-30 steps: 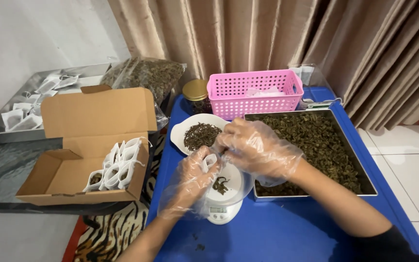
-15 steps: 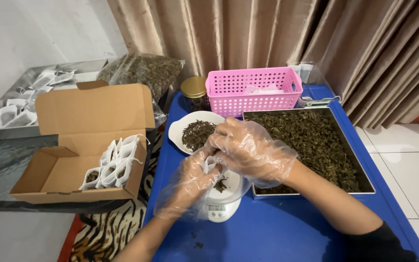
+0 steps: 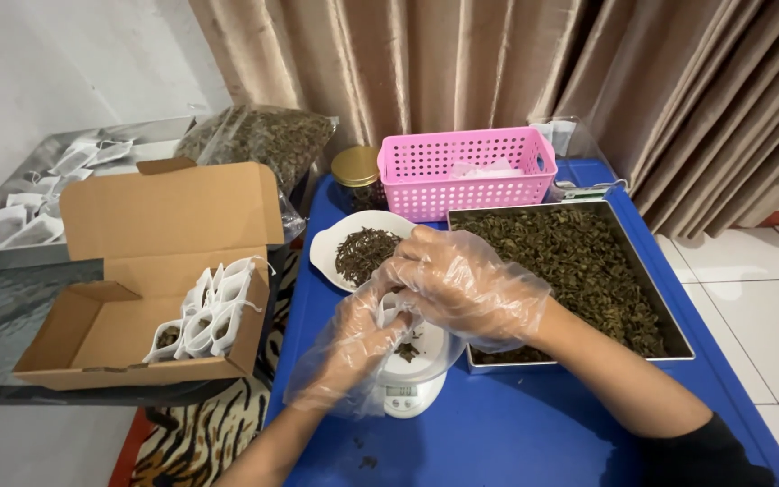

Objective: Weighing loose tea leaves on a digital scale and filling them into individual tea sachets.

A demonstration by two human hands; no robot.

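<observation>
Centre frame, over the small white digital scale (image 3: 412, 383): gloved left hand (image 3: 353, 347) pinches a small white filter sachet (image 3: 391, 308); gloved right hand (image 3: 462, 284), fingers bunched, stuffs dried dark leaves inside. Filling step; closing likely follows.

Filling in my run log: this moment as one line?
left hand: holds small white filter bag | right hand: fingers at bag mouth | below: small white digital scale

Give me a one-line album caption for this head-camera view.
Gloved left hand and right hand pinch a small white sachet over a kitchen scale.
</observation>
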